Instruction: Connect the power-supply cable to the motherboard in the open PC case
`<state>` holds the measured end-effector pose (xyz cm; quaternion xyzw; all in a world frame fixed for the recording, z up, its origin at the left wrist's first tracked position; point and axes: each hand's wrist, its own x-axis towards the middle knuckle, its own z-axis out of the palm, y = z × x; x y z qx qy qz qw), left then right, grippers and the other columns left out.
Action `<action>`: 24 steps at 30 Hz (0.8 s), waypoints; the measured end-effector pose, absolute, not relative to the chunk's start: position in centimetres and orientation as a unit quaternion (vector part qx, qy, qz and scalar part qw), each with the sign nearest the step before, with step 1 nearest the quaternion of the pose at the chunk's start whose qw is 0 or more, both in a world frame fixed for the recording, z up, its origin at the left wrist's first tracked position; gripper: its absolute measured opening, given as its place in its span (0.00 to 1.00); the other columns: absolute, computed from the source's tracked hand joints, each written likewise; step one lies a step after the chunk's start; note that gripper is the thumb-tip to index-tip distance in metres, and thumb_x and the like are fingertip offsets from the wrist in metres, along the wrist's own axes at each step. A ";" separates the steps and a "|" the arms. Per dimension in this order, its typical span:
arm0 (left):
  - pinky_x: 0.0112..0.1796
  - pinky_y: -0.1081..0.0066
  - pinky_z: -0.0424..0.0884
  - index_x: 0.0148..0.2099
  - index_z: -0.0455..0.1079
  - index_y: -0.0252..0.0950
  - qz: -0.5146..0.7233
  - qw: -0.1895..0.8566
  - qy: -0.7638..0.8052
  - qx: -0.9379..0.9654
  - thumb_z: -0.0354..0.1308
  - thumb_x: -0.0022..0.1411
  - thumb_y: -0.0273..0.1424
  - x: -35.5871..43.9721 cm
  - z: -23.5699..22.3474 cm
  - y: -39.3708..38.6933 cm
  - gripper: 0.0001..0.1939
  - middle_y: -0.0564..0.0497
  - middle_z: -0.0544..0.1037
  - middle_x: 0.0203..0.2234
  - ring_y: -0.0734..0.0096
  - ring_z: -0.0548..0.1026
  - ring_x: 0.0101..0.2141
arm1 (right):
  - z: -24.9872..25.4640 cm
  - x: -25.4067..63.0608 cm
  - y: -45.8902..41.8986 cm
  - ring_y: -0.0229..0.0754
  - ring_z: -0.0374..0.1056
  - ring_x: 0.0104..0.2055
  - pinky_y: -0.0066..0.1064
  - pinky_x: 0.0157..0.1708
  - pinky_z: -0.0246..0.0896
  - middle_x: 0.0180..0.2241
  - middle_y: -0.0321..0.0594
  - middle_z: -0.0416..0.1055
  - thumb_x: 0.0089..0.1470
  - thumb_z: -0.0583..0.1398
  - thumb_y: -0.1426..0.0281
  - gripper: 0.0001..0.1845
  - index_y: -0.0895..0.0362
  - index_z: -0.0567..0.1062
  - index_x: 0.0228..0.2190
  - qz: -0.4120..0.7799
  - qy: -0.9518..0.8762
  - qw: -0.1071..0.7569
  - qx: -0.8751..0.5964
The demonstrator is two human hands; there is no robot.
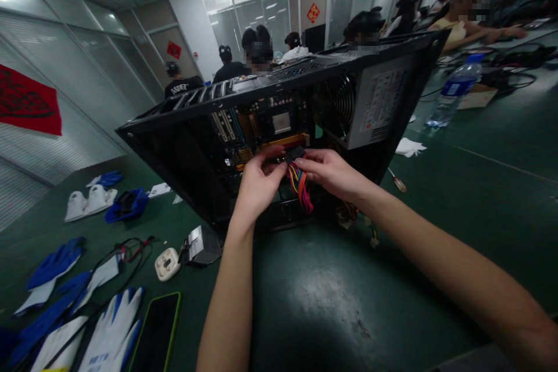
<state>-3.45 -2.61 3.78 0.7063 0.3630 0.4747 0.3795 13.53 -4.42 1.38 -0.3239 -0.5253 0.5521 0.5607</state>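
Note:
An open black computer case (170, 151) stands in front of me, its motherboard (265, 128) and power supply (379, 107) facing my hands. Between my hands is a black power connector (296, 154) with a bundle of coloured wires (300, 186) hanging from it. My left hand (259, 183) pinches its left side, close to the lower edge of the motherboard. My right hand (333, 171) closes on the right side, thumb and fingers at the connector. Whether the connector touches a socket is hidden by my fingers. Loose cable plugs (372, 238) hang below my right forearm.
Blue and white work gloves (113, 331), a phone (154, 331) and a white earbud case (167, 264) lie at left. On the right are a screwdriver (397, 181), a water bottle (455, 93) and crumpled white paper (410, 147). Several people sit beyond the case.

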 end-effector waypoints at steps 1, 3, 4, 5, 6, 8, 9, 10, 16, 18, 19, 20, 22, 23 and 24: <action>0.51 0.65 0.73 0.54 0.72 0.32 0.470 0.383 0.364 0.707 0.61 0.59 0.27 -3.4 3.6 -2.5 0.19 0.41 0.78 0.51 0.62 0.77 0.50 | 1.4 13.5 -4.4 0.42 0.73 0.39 0.36 0.44 0.69 0.37 0.42 0.77 0.47 0.70 0.57 0.19 0.59 0.79 0.35 0.542 -0.527 0.569 -0.324; 0.52 0.63 0.72 0.56 0.71 0.32 0.440 0.393 0.374 0.715 0.61 0.61 0.29 -3.4 3.2 -2.3 0.20 0.40 0.79 0.51 0.61 0.77 0.51 | 1.2 13.5 -4.3 0.43 0.73 0.40 0.36 0.45 0.68 0.38 0.43 0.77 0.48 0.70 0.58 0.20 0.59 0.79 0.39 0.518 -0.536 0.582 -0.326; 0.52 0.63 0.72 0.56 0.71 0.31 0.421 0.403 0.380 0.718 0.60 0.62 0.30 -3.4 3.1 -2.3 0.20 0.40 0.79 0.50 0.60 0.77 0.51 | 1.2 13.5 -4.3 0.43 0.73 0.41 0.36 0.46 0.68 0.39 0.43 0.78 0.49 0.69 0.58 0.20 0.59 0.79 0.40 0.505 -0.543 0.586 -0.328; 0.51 0.63 0.72 0.56 0.71 0.31 0.404 0.416 0.383 0.720 0.59 0.64 0.31 -3.5 3.0 -2.3 0.19 0.40 0.80 0.49 0.60 0.78 0.49 | 1.1 13.6 -4.3 0.44 0.73 0.41 0.37 0.47 0.67 0.40 0.44 0.78 0.50 0.69 0.59 0.20 0.59 0.79 0.40 0.493 -0.549 0.589 -0.330; 0.50 0.63 0.73 0.56 0.71 0.31 0.392 0.427 0.382 0.720 0.58 0.65 0.32 -3.6 3.0 -2.3 0.19 0.40 0.80 0.48 0.60 0.78 0.48 | 1.0 13.6 -4.2 0.44 0.73 0.42 0.37 0.48 0.67 0.41 0.44 0.78 0.51 0.68 0.59 0.19 0.59 0.79 0.41 0.481 -0.555 0.593 -0.332; 0.48 0.64 0.74 0.57 0.71 0.32 0.389 0.425 0.386 0.721 0.58 0.65 0.33 -3.9 3.2 -2.4 0.20 0.41 0.80 0.49 0.60 0.79 0.47 | 1.0 13.7 -4.2 0.45 0.73 0.44 0.37 0.48 0.67 0.42 0.44 0.78 0.52 0.68 0.58 0.19 0.58 0.79 0.42 0.455 -0.558 0.607 -0.338; 0.47 0.64 0.74 0.57 0.72 0.33 0.386 0.407 0.392 0.729 0.59 0.65 0.34 -4.2 3.3 -2.4 0.20 0.41 0.80 0.49 0.59 0.79 0.47 | 1.1 13.7 -4.2 0.46 0.73 0.44 0.38 0.48 0.67 0.42 0.44 0.78 0.53 0.67 0.58 0.20 0.58 0.79 0.42 0.437 -0.555 0.619 -0.343; 0.48 0.63 0.73 0.56 0.73 0.33 0.378 0.382 0.402 0.741 0.60 0.64 0.34 -4.5 3.5 -2.4 0.19 0.41 0.80 0.50 0.59 0.79 0.47 | 1.1 13.7 -4.2 0.47 0.73 0.45 0.39 0.49 0.67 0.43 0.44 0.78 0.53 0.67 0.57 0.20 0.58 0.79 0.43 0.415 -0.552 0.633 -0.350; 0.44 0.65 0.72 0.38 0.81 0.34 0.299 0.352 0.433 0.774 0.55 0.65 0.37 -4.9 3.1 -1.7 0.15 0.47 0.84 0.36 0.58 0.80 0.40 | 1.7 13.0 -4.1 0.48 0.72 0.46 0.39 0.49 0.67 0.44 0.43 0.78 0.57 0.64 0.56 0.20 0.56 0.77 0.44 0.291 -0.585 0.641 -0.403; 0.42 0.67 0.72 0.38 0.81 0.33 0.331 0.377 0.417 0.758 0.55 0.64 0.35 -4.3 2.5 -1.2 0.14 0.47 0.84 0.35 0.59 0.80 0.39 | 1.7 12.7 -3.8 0.48 0.72 0.47 0.38 0.49 0.66 0.44 0.43 0.77 0.58 0.62 0.57 0.18 0.56 0.77 0.44 0.270 -0.600 0.638 -0.399; 0.41 0.68 0.71 0.37 0.81 0.33 0.345 0.387 0.411 0.750 0.56 0.64 0.35 -3.9 2.2 -0.9 0.14 0.48 0.84 0.35 0.60 0.80 0.38 | 1.6 12.6 -3.7 0.47 0.72 0.47 0.38 0.50 0.65 0.44 0.42 0.77 0.59 0.61 0.58 0.17 0.56 0.77 0.44 0.259 -0.606 0.640 -0.395; 0.40 0.69 0.71 0.37 0.80 0.33 0.357 0.394 0.409 0.742 0.56 0.64 0.35 -3.6 1.9 -0.6 0.14 0.48 0.84 0.33 0.60 0.80 0.38 | 1.5 12.5 -3.5 0.47 0.72 0.47 0.37 0.50 0.65 0.44 0.42 0.77 0.60 0.61 0.59 0.16 0.56 0.77 0.44 0.246 -0.611 0.642 -0.392; 0.37 0.70 0.70 0.37 0.80 0.33 0.377 0.392 0.420 0.726 0.55 0.64 0.36 -3.1 1.3 -0.1 0.15 0.49 0.84 0.31 0.62 0.79 0.35 | 1.1 12.6 -3.0 0.46 0.71 0.46 0.35 0.48 0.64 0.43 0.41 0.77 0.61 0.59 0.60 0.14 0.56 0.76 0.43 0.219 -0.621 0.635 -0.404; 0.36 0.71 0.69 0.38 0.80 0.33 0.383 0.381 0.433 0.722 0.54 0.65 0.36 -3.0 1.0 0.2 0.16 0.49 0.83 0.30 0.62 0.79 0.34 | 0.9 12.7 -2.7 0.46 0.71 0.45 0.34 0.46 0.64 0.42 0.41 0.77 0.62 0.58 0.61 0.14 0.56 0.76 0.43 0.201 -0.626 0.625 -0.422; 0.34 0.71 0.68 0.39 0.81 0.33 0.381 0.361 0.449 0.724 0.53 0.66 0.36 -2.9 0.7 0.4 0.16 0.49 0.83 0.29 0.63 0.79 0.34 | 0.6 12.8 -2.5 0.46 0.71 0.44 0.34 0.45 0.63 0.41 0.41 0.77 0.62 0.57 0.61 0.13 0.56 0.76 0.42 0.181 -0.631 0.608 -0.448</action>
